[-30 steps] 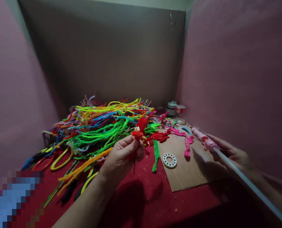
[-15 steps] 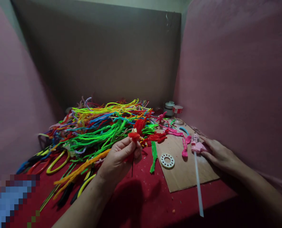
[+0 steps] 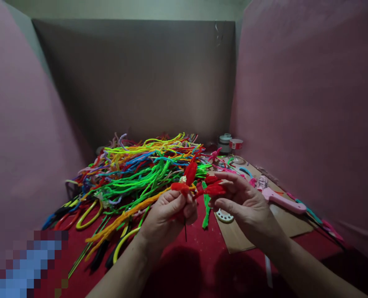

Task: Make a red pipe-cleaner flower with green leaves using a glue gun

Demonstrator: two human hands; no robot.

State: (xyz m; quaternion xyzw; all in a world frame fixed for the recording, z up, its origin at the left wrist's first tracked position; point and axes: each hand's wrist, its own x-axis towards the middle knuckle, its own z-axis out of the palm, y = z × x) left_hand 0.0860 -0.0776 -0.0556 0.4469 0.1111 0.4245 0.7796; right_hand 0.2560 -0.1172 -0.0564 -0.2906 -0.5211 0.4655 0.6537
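Red fuzzy flower (image 3: 190,173) with a pale bead-like centre (image 3: 184,179) sits in the left hand (image 3: 180,203), whose thumb and fingers pinch its base, the dark stem (image 3: 185,229) pointing to six o'clock. At three to four o'clock from it, the right hand (image 3: 238,203) curves around a second red petal piece (image 3: 214,189), thumb and fingers apart; whether it grips the piece, I cannot tell. Pink glue gun (image 3: 283,200) lies at three o'clock, over the cardboard (image 3: 241,245). White holed ring (image 3: 224,215) is partly hidden by the right hand at four o'clock. A pile of coloured pipe cleaners (image 3: 143,171) spreads across the red-covered table (image 3: 213,246) towards nine and ten o'clock; a grey jar (image 3: 224,145) stands at two.
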